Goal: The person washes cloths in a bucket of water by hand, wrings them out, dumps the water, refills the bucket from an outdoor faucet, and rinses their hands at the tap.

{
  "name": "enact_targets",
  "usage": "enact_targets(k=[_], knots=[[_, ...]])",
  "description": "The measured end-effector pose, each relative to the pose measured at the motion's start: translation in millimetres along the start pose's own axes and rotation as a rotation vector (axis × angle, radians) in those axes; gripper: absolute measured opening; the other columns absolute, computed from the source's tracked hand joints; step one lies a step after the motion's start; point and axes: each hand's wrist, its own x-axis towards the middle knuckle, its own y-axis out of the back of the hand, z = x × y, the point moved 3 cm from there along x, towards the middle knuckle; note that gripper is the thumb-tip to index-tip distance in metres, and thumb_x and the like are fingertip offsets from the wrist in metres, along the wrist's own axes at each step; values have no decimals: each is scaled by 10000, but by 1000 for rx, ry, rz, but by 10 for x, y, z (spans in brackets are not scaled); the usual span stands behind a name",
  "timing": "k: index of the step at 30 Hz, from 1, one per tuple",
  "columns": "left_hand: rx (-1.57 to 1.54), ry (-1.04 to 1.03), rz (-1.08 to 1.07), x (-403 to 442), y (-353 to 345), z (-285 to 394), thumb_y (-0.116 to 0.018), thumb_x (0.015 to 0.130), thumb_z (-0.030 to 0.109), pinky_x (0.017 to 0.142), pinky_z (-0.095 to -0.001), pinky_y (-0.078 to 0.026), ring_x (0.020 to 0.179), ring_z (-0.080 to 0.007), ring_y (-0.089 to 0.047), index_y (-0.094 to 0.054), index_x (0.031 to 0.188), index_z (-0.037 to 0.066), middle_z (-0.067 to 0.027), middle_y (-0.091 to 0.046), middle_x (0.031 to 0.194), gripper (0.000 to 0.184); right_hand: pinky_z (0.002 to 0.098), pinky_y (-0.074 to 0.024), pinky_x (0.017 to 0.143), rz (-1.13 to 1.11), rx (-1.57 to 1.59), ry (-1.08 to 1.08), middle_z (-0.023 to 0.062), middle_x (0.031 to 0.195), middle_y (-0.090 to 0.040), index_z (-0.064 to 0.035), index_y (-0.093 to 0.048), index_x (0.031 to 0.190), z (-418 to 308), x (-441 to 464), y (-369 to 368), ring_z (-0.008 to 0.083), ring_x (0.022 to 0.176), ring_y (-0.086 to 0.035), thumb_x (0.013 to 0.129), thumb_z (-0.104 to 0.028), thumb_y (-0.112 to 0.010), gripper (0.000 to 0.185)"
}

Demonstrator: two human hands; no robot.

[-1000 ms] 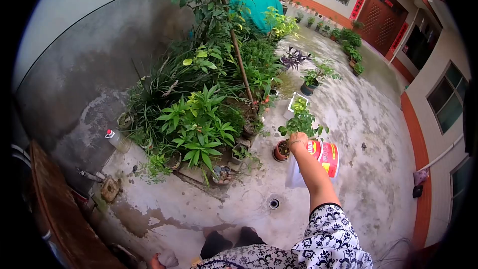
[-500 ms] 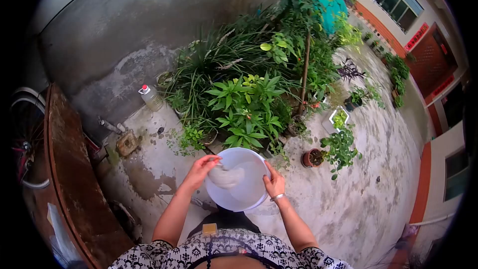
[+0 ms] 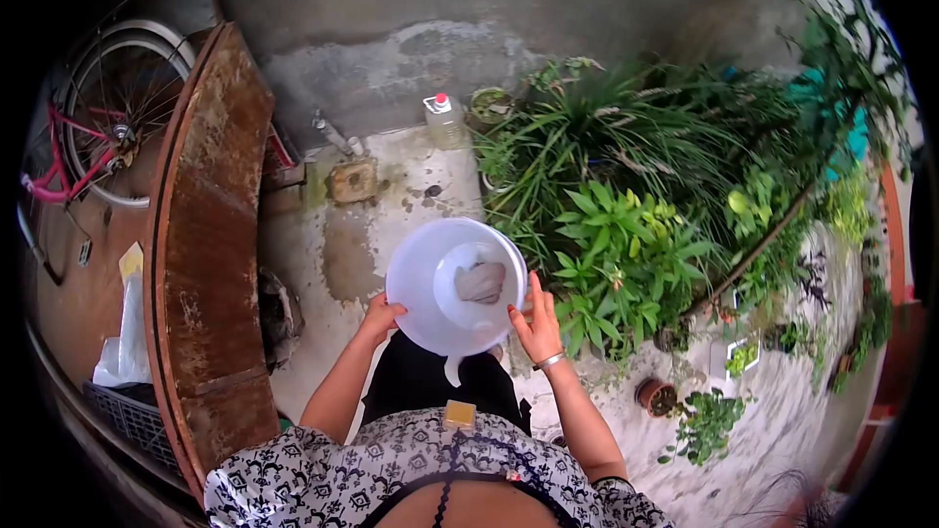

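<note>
A white plastic bucket (image 3: 416, 274) is held up in front of my body, and I look down into it. A crumpled grey cloth (image 3: 479, 283) lies inside on its bottom. My left hand (image 3: 380, 321) grips the rim on the near left side, thumb over the edge. On the right, my right hand (image 3: 537, 325) supports the bucket's side, its thumb by the rim and fingers along the outer wall. A pale curved strip, perhaps the handle, hangs from the near edge.
A rusty metal panel (image 3: 215, 254) stands at left, with a pink bicycle (image 3: 73, 161) behind it. Near a pipe tap (image 3: 333, 134) stand a stone block (image 3: 353, 180) and a plastic jug (image 3: 445, 122). Dense plants (image 3: 626, 254) and a potted plant (image 3: 656, 397) are at right.
My left hand has let go of the cloth, which now lies in the bucket, and has taken the rim. The view has turned left towards the tap and bicycle.
</note>
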Motion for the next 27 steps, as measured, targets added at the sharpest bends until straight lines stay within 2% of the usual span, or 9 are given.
enact_targets(k=[2,4,5,7,9,14,16,24,27], knots=[[-43,4,56,287,303,54,-458,589,-14,497,-325,-485,666,-241,-558,-447,966,1,-123,-526,864,377,289,-436,579,110,-234,212,111,985,-387,-117,-251,1221,-76,327,-59,206,750,-507,684,-172,-578,632],[-271,42,215,555,646,186,-449,585,-9,508,-368,-499,667,-282,-559,-436,960,-13,-151,-519,851,375,279,-438,620,101,-198,148,120,998,-393,-70,-354,1149,75,601,-123,190,784,-507,691,-139,-566,509],[-329,66,237,866,911,107,-440,577,-12,520,-419,-501,673,-327,-553,-417,977,-17,-167,-513,846,400,330,-423,704,26,-24,-71,154,996,-404,-35,-410,1082,128,673,-114,267,764,-511,693,-163,-561,436],[-370,84,318,1396,1325,161,-444,591,-5,532,-424,-498,695,-325,-548,-419,962,-39,-173,-513,853,373,330,-428,653,59,-207,-45,141,825,-517,-43,-490,998,527,744,-158,252,704,-529,706,-160,-533,317],[-449,182,435,2111,1855,60,-451,615,-6,508,-442,-495,722,-327,-541,-423,961,-22,-178,-512,855,348,334,-411,685,0,-232,-346,181,852,-547,-45,-520,958,754,654,-209,310,792,-522,718,-174,-489,274],[-605,169,709,3399,2710,205,-475,591,-47,489,-494,-466,803,-344,-502,-396,1046,72,-152,-476,955,477,397,-422,551,-270,-604,-919,196,700,-552,9,-524,815,1637,-516,-599,342,640,-534,714,-250,-466,284],[-508,369,931,3821,3003,325,-508,591,-15,488,-478,-474,810,-338,-499,-423,1027,72,-142,-469,975,453,379,-426,536,-366,-538,-1028,189,701,-553,10,-505,850,1614,-809,-716,317,626,-536,724,-230,-451,276],[-728,376,827,5297,3527,203,-508,639,11,591,-504,-484,900,-373,-425,-354,1002,8,-199,-378,1036,394,307,-444,475,-375,22,-1307,163,707,-557,11,-429,990,1854,-1143,-532,218,571,-544,764,-151,-391,281],[-875,388,922,5597,3489,72,-476,669,5,631,-503,-473,918,-369,-424,-367,1012,9,-184,-378,1055,360,281,-450,452,-324,401,-1239,153,709,-558,12,-400,1042,2226,-1514,-215,181,550,-547,779,-121,-369,297]])
